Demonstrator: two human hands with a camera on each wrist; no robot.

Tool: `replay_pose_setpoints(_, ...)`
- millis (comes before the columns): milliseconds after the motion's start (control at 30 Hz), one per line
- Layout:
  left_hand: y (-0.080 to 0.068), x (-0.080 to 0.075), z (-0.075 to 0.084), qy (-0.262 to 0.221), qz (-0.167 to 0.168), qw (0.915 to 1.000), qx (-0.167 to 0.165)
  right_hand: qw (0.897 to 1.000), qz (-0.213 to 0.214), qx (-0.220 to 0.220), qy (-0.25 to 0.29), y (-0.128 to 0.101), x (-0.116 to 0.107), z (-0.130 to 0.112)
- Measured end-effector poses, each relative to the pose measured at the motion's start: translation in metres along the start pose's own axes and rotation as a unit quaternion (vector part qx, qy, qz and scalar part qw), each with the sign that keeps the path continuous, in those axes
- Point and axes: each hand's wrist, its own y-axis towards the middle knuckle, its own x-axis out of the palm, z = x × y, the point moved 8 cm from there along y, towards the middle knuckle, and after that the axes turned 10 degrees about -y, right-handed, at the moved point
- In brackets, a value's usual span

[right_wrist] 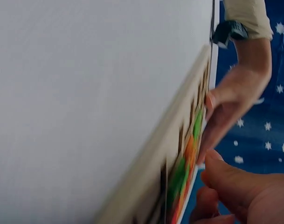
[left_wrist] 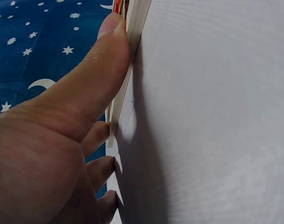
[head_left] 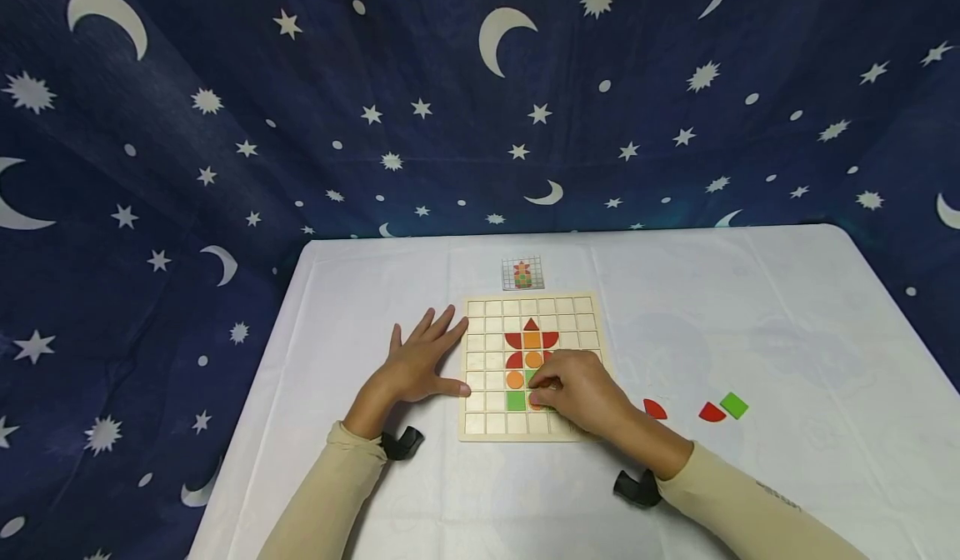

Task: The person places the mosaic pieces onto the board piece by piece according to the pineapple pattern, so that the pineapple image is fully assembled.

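A square wooden grid board lies on the table, with red, orange and green pieces forming a figure in its cells. My left hand spreads its fingers at the board's left side; in the left wrist view the thumb rests along the board's edge. My right hand is over the lower part of the figure, thumb and forefinger bent close together by a green square and an orange disc. The right wrist view is blurred and shows no piece clearly between the fingertips. That hand hides several cells.
A small pattern card lies behind the board. Right of the board are two loose red quarter-round pieces and a green square. A white cloth covers the table, and a dark blue curtain with moons and stars hangs behind.
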Motion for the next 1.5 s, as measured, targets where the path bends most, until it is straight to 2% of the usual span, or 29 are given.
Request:
replay_pose_setpoints(200, -0.001, 0.0, 0.0, -0.005, 0.003, 1.0, -0.001, 1.0, 0.009, -0.011, -0.005, -0.012, -0.032, 0.021)
replay_pose_setpoints(500, -0.002, 0.0, 0.0, -0.009, 0.003, 0.9999, -0.003, 0.996, -0.005, 0.022, -0.087, -0.047, -0.084, 0.084)
replay_pose_setpoints(667, -0.002, 0.0, -0.001, -0.005, 0.004, 1.0, -0.003, 0.992, -0.047, 0.049, -0.103, -0.068, -0.106, 0.123)
replay_pose_setpoints(833, -0.001, 0.0, -0.002, -0.002, 0.003, 1.0, -0.004, 0.988, -0.094, 0.069, -0.096, -0.087, -0.116, 0.159)
replay_pose_setpoints(1100, 0.0, 0.002, -0.003, -0.007, 0.001, 1.0, -0.007, 0.99, -0.134, 0.024, -0.027, -0.11, -0.121, 0.19)
replay_pose_setpoints(1233, 0.0, 0.002, -0.003, -0.007, 0.0, 1.0, -0.006, 0.991, -0.131, 0.016, -0.011, -0.114, -0.12, 0.196)
replay_pose_setpoints(1500, 0.0, 0.002, -0.003, -0.007, -0.001, 0.9999, -0.007, 0.995, -0.098, 0.007, -0.016, -0.112, -0.121, 0.195)
